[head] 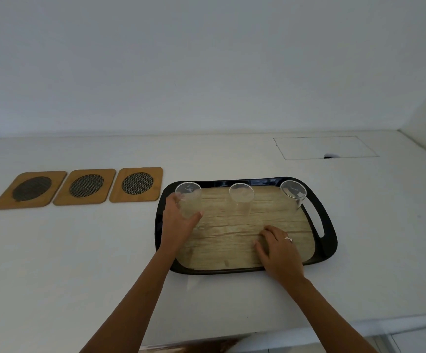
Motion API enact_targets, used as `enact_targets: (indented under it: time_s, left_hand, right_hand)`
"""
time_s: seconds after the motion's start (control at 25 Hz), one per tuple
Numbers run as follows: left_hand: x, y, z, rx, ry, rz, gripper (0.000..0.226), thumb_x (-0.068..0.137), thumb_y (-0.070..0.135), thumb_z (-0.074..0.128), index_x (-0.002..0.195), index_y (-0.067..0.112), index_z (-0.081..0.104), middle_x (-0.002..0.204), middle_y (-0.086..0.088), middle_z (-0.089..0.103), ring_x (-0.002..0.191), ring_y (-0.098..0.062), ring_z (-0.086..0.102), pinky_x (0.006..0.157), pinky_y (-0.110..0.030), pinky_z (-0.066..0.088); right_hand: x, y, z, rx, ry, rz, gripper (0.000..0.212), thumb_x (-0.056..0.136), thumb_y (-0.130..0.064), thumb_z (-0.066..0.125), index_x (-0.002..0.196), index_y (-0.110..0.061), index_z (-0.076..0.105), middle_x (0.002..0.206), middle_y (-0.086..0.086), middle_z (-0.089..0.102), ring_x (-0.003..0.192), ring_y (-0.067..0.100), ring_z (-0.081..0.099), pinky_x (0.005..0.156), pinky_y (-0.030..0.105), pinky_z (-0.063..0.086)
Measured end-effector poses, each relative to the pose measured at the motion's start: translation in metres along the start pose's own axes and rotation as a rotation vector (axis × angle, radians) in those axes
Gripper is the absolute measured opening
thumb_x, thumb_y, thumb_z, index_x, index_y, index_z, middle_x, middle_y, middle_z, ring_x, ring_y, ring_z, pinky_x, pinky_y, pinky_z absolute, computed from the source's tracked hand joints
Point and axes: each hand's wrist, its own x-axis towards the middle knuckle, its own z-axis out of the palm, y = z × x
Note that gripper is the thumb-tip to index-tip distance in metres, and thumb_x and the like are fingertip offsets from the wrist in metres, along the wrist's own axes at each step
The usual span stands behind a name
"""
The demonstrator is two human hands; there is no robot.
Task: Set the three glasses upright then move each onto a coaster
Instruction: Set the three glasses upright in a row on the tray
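as l hand [179, 220] grips, 3 glasses [241, 197], 3 coasters [87, 186]

A broad white matte tabletop [79, 250] fills the view, running back to a pale wall. On its left, three square wooden coasters with dark round mesh centres sit in a tight row: the left one [30, 190], the middle one [85, 186] and the right one [136, 184], edges nearly touching. Just right of them lies a black oval-cornered serving tray with a wood-grain floor [330, 240]. Far right, a thin rectangular outline [326, 147] marks the surface.
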Motion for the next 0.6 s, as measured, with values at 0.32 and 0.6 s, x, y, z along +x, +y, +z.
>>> enact_targets:
  time_s: [0.32, 0.6]
  left_hand:
    - [-0.005, 0.0, -0.001, 0.017, -0.045, -0.089, 0.094, 0.066, 0.027, 0.083, 0.138, 0.014, 0.022, 0.134, -0.008, 0.042, 0.126, -0.025, 0.042, 0.1, -0.042, 0.043]
    - [-0.023, -0.02, -0.051, 0.16, 0.195, 0.069, 0.063, 0.086, 0.057, 0.048, 0.136, 0.022, 0.033, 0.141, -0.007, 0.045, 0.131, -0.022, 0.04, 0.105, -0.04, 0.035]
  right_hand:
    - [0.001, 0.001, -0.001, 0.031, -0.032, 0.002, 0.031, 0.089, -0.033, 0.059, 0.11, -0.011, 0.063, 0.119, 0.008, 0.061, 0.109, 0.025, 0.056, 0.092, 0.042, 0.048]
    - [0.017, 0.004, -0.024, 0.481, 0.45, 0.203, 0.025, 0.082, -0.018, 0.067, 0.098, -0.02, 0.049, 0.085, 0.0, 0.051, 0.076, 0.017, 0.053, 0.064, 0.03, 0.05]
